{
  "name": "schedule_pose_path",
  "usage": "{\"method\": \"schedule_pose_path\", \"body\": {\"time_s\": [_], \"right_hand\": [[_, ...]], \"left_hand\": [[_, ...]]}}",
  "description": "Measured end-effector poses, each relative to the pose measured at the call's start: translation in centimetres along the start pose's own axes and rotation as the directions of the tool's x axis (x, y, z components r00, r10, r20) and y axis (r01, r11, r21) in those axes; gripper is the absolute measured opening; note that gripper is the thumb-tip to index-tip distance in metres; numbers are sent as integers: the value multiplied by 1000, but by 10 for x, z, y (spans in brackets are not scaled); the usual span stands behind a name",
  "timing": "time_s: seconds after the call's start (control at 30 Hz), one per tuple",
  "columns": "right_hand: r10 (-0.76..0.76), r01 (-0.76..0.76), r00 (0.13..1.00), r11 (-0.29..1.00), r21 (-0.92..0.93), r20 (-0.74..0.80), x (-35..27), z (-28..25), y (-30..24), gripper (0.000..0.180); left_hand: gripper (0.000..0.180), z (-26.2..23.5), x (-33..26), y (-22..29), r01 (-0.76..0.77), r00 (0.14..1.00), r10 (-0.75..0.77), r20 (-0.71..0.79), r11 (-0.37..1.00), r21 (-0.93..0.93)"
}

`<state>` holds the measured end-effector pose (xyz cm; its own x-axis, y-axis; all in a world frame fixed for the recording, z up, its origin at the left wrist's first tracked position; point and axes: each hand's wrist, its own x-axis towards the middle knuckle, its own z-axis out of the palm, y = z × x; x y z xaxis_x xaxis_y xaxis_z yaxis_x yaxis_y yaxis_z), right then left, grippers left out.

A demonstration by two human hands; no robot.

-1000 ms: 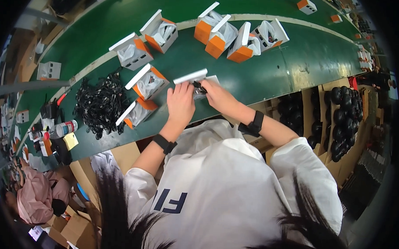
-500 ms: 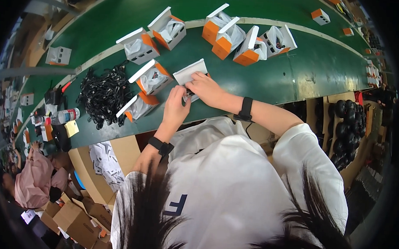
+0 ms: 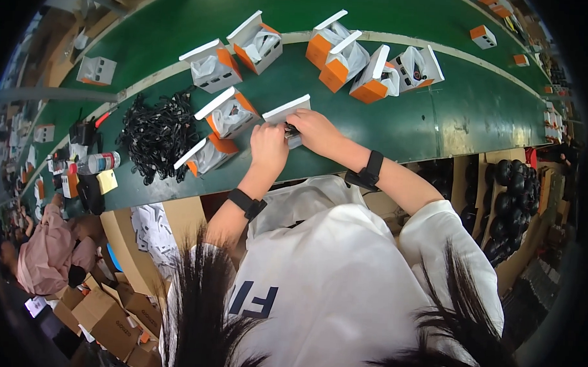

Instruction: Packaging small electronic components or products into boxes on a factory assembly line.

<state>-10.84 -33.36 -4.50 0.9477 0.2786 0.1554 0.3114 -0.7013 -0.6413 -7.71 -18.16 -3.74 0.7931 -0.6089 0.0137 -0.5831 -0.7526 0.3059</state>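
An open white-and-orange box [image 3: 287, 109] stands in front of me on the green bench, its white lid raised on the far side. My left hand [image 3: 269, 146] is closed at the box's left side, its fingertips curled out of sight. My right hand [image 3: 315, 130] bends over the right side, fingers pinched at the opening. Between the fingertips shows a small dark item [image 3: 291, 129], too covered to name. To the left, two similar open boxes, one upper [image 3: 230, 113] and one lower [image 3: 209, 153], hold translucent white bags.
A heap of black cables [image 3: 158, 137] lies left on the bench. More open boxes [image 3: 343, 59] stand along the far side. A plastic bottle [image 3: 102, 163] and a yellow pad [image 3: 107, 181] lie farther left. Cartons [image 3: 108, 316] and a person in pink [image 3: 45, 249] are lower left.
My left hand has rolled over, its back now turned up, and moved against the box. My right hand has slid off the lid to the opening. The view has shifted slightly.
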Motion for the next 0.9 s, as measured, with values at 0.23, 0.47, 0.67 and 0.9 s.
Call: {"method": "schedule_pose_path", "body": {"time_s": [0.23,0.47,0.67,0.9], "right_hand": [[-4,20,936,999,42,-352,-24,-34,2,19],[143,-69,936,970,232,-322,-48,5,2,17],[-19,24,971,1000,20,-236,-46,-6,8,15],[174,-91,956,942,322,-238,-44,-6,14,19]], "left_hand": [[24,-1,-14,0,-104,994,108,20,980,-169],[35,15,-21,6,-161,965,30,-261,854,-495],[44,26,-17,-18,-292,952,241,-186,896,-333],[58,13,-9,0,-143,893,43,-449,971,-192]]}}
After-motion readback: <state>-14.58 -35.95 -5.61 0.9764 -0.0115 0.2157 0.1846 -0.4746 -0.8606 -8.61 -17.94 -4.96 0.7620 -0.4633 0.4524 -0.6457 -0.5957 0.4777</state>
